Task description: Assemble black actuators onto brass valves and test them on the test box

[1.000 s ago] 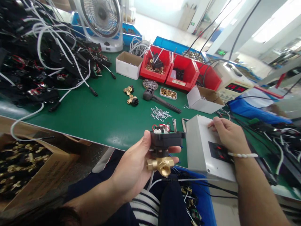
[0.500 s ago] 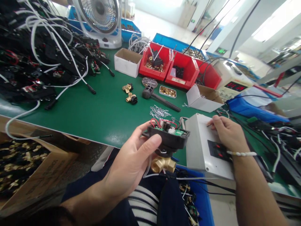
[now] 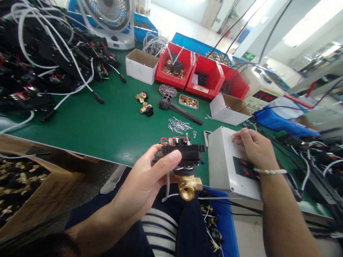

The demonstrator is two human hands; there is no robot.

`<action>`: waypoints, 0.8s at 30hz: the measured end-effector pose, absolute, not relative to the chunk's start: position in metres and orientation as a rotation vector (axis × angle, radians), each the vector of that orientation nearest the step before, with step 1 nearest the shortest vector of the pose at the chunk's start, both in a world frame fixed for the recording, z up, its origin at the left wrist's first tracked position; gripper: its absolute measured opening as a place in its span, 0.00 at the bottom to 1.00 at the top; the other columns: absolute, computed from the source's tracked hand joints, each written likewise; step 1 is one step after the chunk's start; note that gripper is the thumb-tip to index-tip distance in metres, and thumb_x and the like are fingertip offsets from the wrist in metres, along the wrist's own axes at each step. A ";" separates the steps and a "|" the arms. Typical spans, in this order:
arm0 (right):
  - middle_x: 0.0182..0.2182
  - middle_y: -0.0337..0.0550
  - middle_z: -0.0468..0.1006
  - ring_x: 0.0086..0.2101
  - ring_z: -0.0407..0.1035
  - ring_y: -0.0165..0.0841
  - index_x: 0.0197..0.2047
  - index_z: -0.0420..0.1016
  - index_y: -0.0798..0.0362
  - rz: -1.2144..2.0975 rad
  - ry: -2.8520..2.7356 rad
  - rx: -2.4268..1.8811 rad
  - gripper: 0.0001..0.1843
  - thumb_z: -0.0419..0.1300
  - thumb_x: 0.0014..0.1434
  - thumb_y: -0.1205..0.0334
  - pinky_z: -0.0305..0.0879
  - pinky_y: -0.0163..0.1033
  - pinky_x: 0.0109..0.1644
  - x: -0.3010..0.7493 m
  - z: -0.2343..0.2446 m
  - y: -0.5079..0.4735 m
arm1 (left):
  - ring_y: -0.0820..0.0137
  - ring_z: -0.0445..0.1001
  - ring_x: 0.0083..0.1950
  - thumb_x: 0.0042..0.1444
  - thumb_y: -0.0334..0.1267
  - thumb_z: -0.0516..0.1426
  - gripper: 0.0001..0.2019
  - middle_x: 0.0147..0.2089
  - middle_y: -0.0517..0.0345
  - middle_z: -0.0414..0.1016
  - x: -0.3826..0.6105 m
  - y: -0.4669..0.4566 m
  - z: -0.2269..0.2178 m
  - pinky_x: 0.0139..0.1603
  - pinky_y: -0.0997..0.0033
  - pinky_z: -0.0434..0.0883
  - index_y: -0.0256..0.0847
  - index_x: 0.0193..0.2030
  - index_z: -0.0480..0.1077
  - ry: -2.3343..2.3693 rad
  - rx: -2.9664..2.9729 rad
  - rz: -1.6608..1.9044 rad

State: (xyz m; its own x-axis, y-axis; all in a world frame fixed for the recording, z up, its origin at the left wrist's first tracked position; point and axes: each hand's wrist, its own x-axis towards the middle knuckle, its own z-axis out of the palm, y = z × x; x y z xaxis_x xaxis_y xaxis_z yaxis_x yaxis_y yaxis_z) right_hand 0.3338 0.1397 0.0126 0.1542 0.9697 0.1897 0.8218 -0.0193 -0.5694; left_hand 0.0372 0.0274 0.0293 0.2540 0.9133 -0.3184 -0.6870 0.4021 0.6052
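Observation:
My left hand grips a valve assembly: a black actuator housing with red wires on top and a brass valve body below, with a white cable hanging from it. I hold it upright over my lap, just off the green table's front edge. My right hand rests on top of a grey-white test box with a black switch panel, fingers curled and pressed near its far edge. A white bead bracelet sits on that wrist.
Two brass valves, a black mallet, loose wire clips, a tray of brass fittings, red bins, white boxes and a fan lie beyond. Black actuators with white cables pile at left. A carton of brass valves sits lower left.
My left hand tilted the valve assembly toward me, showing its wired top, then turned it back upright and slightly left. My right hand stayed on the box.

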 end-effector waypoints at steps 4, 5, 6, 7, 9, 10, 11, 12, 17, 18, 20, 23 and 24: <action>0.26 0.47 0.77 0.28 0.70 0.38 0.27 0.74 0.51 0.343 -1.717 -1.860 0.42 0.48 0.47 0.17 0.66 0.43 0.36 0.333 0.013 0.140 | 0.58 0.80 0.45 0.53 0.41 0.66 0.26 0.48 0.44 0.79 0.037 0.024 0.026 0.44 0.65 0.76 0.35 0.55 0.65 0.760 0.432 1.143; 0.26 0.46 0.77 0.27 0.70 0.38 0.27 0.74 0.51 0.338 -1.721 -1.856 0.42 0.48 0.48 0.18 0.66 0.43 0.35 0.333 0.013 0.140 | 0.59 0.80 0.47 0.52 0.40 0.67 0.26 0.49 0.46 0.79 0.036 0.023 0.025 0.46 0.66 0.76 0.36 0.55 0.66 0.782 0.463 1.156; 0.25 0.46 0.77 0.27 0.70 0.38 0.27 0.74 0.51 0.333 -1.726 -1.852 0.41 0.48 0.48 0.18 0.66 0.43 0.35 0.333 0.013 0.140 | 0.60 0.80 0.48 0.51 0.39 0.68 0.26 0.50 0.48 0.79 0.036 0.022 0.024 0.47 0.68 0.75 0.39 0.55 0.66 0.797 0.499 1.168; 0.25 0.45 0.77 0.27 0.70 0.38 0.27 0.74 0.51 0.329 -1.730 -1.849 0.41 0.48 0.48 0.18 0.66 0.43 0.35 0.333 0.014 0.140 | 0.61 0.80 0.48 0.51 0.38 0.68 0.27 0.50 0.50 0.79 0.035 0.021 0.024 0.48 0.69 0.75 0.41 0.56 0.66 0.804 0.533 1.178; 0.24 0.45 0.76 0.27 0.70 0.38 0.26 0.74 0.51 0.322 -1.740 -1.846 0.40 0.48 0.49 0.19 0.67 0.43 0.35 0.332 0.014 0.140 | 0.63 0.80 0.47 0.50 0.37 0.69 0.28 0.49 0.53 0.80 0.034 0.019 0.024 0.47 0.71 0.74 0.43 0.56 0.65 0.800 0.579 1.171; 0.24 0.45 0.76 0.27 0.70 0.38 0.26 0.74 0.51 0.318 -1.742 -1.848 0.40 0.48 0.49 0.19 0.66 0.43 0.35 0.332 0.014 0.139 | 0.64 0.80 0.46 0.49 0.36 0.69 0.28 0.48 0.54 0.80 0.034 0.018 0.024 0.46 0.72 0.74 0.44 0.56 0.65 0.796 0.591 1.156; 0.24 0.45 0.76 0.27 0.70 0.38 0.26 0.74 0.51 0.315 -1.743 -1.851 0.40 0.48 0.49 0.19 0.66 0.42 0.34 0.332 0.015 0.139 | 0.65 0.81 0.45 0.49 0.36 0.70 0.28 0.47 0.54 0.81 0.034 0.018 0.026 0.45 0.74 0.74 0.44 0.55 0.64 0.795 0.601 1.140; 0.24 0.45 0.76 0.27 0.70 0.39 0.26 0.74 0.51 0.312 -1.742 -1.856 0.40 0.48 0.49 0.19 0.65 0.42 0.34 0.332 0.015 0.139 | 0.66 0.81 0.44 0.49 0.36 0.70 0.28 0.46 0.55 0.81 0.034 0.017 0.027 0.44 0.75 0.74 0.44 0.54 0.64 0.798 0.612 1.125; 0.25 0.47 0.77 0.27 0.70 0.39 0.26 0.74 0.51 0.313 -1.729 -1.880 0.39 0.48 0.49 0.21 0.65 0.43 0.34 0.331 0.016 0.139 | 0.68 0.80 0.41 0.48 0.33 0.70 0.27 0.43 0.58 0.81 0.034 0.015 0.033 0.41 0.77 0.74 0.45 0.53 0.65 0.816 0.664 1.119; 0.25 0.47 0.77 0.27 0.70 0.39 0.26 0.74 0.51 0.315 -1.728 -1.883 0.39 0.49 0.49 0.21 0.65 0.43 0.34 0.330 0.016 0.139 | 0.68 0.80 0.41 0.47 0.31 0.70 0.27 0.43 0.59 0.81 0.034 0.015 0.034 0.40 0.78 0.74 0.46 0.52 0.65 0.810 0.660 1.122; 0.25 0.47 0.77 0.28 0.70 0.39 0.27 0.74 0.51 0.318 -1.726 -1.890 0.38 0.49 0.49 0.22 0.65 0.43 0.35 0.330 0.016 0.138 | 0.68 0.81 0.41 0.45 0.26 0.69 0.28 0.43 0.60 0.81 0.034 0.015 0.034 0.40 0.79 0.74 0.46 0.51 0.66 0.790 0.638 1.127; 0.25 0.47 0.76 0.28 0.70 0.40 0.27 0.74 0.51 0.322 -1.720 -1.901 0.38 0.49 0.48 0.22 0.65 0.43 0.35 0.329 0.017 0.138 | 0.68 0.81 0.43 0.45 0.26 0.69 0.27 0.44 0.59 0.81 0.035 0.014 0.035 0.41 0.80 0.74 0.46 0.51 0.66 0.767 0.630 1.127; 0.25 0.47 0.76 0.28 0.70 0.40 0.27 0.74 0.51 0.326 -1.718 -1.905 0.38 0.49 0.48 0.22 0.65 0.43 0.35 0.328 0.018 0.138 | 0.68 0.81 0.43 0.45 0.27 0.70 0.27 0.44 0.59 0.81 0.035 0.014 0.035 0.40 0.80 0.74 0.46 0.51 0.66 0.767 0.635 1.127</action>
